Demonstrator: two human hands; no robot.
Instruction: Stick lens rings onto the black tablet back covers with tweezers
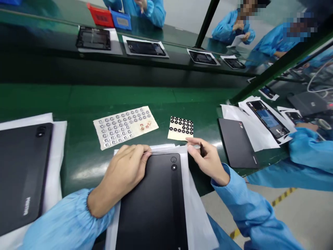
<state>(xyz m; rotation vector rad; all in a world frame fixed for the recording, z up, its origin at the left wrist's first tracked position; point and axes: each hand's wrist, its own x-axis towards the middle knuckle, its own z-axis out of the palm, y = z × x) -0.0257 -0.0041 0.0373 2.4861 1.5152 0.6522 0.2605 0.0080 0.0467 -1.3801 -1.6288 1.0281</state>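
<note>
Left hand (125,170) pinned black tablet (148,208) on white sheet (194,205).
Fingers curled over the tablet's edge, apparently steadying it; right hand (208,161) pinched small dark piece (202,150) between thumb and forefinger near camera lenses (173,163), black ring stickers (180,127) lying within reach.

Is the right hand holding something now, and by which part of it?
The right hand pinches a small dark piece; which part of it cannot be told.
</note>
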